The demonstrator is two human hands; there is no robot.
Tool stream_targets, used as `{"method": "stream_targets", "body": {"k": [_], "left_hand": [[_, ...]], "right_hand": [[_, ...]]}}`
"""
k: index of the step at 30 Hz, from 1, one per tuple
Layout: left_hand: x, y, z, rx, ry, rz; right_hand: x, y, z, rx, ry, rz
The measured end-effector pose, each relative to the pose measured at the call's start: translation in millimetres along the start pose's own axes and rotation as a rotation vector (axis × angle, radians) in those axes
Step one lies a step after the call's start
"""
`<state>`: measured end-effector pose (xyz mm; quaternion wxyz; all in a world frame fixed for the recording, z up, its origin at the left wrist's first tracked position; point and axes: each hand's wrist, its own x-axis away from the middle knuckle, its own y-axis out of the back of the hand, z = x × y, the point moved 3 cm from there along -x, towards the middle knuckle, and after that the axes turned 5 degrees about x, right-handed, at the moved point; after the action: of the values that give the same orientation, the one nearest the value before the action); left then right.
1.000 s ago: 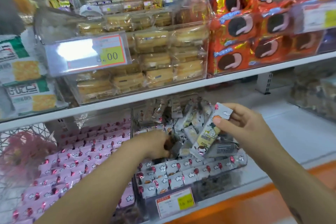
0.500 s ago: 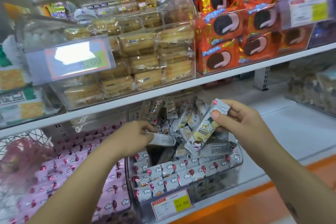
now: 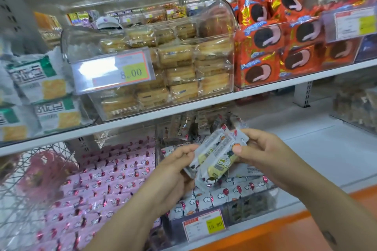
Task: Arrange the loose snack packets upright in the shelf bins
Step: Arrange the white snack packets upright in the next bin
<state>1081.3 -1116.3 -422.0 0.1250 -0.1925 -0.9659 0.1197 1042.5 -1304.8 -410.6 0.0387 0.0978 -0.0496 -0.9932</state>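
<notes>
Centre of the frame, in front of the lower shelf: both hands hold a small bundle of snack packets (image 3: pixel 217 158). The left hand (image 3: pixel 175 169) pinches the bundle's lower-left end between thumb and curled fingers. The right hand (image 3: pixel 263 151) pinches the upper-right end, thumb on the near face. The bundle is tilted, its upper end toward the right of the frame; the number of packets in it cannot be told.

The bundle hangs just above the clear bin (image 3: pixel 251 210) at lower centre and is not resting in it. Inside that bin, white packets (image 3: pixel 230 191) printed with clouds and red balloons stand in rows at the front, and further packets lie loose and crooked at the back. A price tag (image 3: pixel 204 225) is fixed to the bin's front.

Left of this bin, pink packets (image 3: pixel 110 173) lie in ordered rows. A wire basket (image 3: pixel 30 169) sits at far lower left.

On the upper shelf (image 3: pixel 265 89): green-and-white cracker packs (image 3: pixel 40 83) at left, a clear bin of wrapped biscuits (image 3: pixel 179 71) at centre with a price label (image 3: pixel 114 71), and orange sandwich-cookie packets (image 3: pixel 265 47) at right.
</notes>
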Motion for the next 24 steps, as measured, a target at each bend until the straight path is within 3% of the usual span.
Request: {"method": "stream_targets", "body": {"k": [3, 8, 14, 19, 21, 24], "left_hand": [[2.9, -8.9, 7.7, 0.108, 0.047, 0.034], [1.3, -11.3, 7.9, 0.119, 0.049, 0.064], [5.3, 2.6, -23.1, -0.618, -0.175, 0.163], [2.3, 31.2, -50.7, -1.127, -0.463, -0.092], [0.1, 44.5, -47.1, -1.323, -0.442, -0.139], [-7.1, 60.7, -31.1, -1.433, -0.361, -0.103]], "right_hand": [[-2.5, 2.5, -0.9, 0.031, 0.006, -0.063], [-2.1, -1.4, -1.0, -0.261, 0.009, -0.023], [-2.1, -9.6, 8.9, -0.013, 0.13, -0.119], [-15.1, -26.5, 8.7, 0.238, 0.253, -0.187], [-24.7, -32.4, 6.2, 0.347, 0.28, -0.162], [-40.3, -43.4, -2.4, 0.529, 0.256, -0.052]]}}
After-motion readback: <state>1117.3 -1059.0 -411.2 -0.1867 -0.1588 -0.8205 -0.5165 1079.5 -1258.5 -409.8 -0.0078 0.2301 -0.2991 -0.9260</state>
